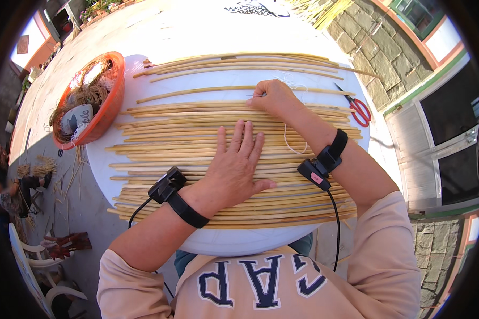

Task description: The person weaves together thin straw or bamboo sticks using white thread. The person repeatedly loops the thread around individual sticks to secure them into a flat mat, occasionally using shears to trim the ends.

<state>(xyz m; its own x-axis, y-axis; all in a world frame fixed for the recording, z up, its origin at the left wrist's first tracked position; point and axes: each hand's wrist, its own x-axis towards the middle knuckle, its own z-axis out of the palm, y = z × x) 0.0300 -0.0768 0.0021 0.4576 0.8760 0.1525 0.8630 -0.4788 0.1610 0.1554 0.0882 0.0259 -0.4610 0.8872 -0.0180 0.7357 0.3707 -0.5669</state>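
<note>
Many straight yellow-tan stalks [159,154] lie side by side across a white round table [223,242]. Pressed flat on them, fingers spread, is my left hand [236,167]. My right hand [275,99] is closed in a pinch at the far edge of the main row; what its fingertips hold is too small to make out. White thread [295,150] loops out from under my right forearm over the stalks, and more strands lie just beyond that hand. One single stalk [191,93] rests apart, past the main row.
Farther off lies a smaller bundle of stalks [207,66]. Red-handled scissors [360,111] sit at the table's right edge. An orange basket [118,87] with fibre and thread stands at the left. Straps with small black boxes [167,183] and cables are on both my forearms.
</note>
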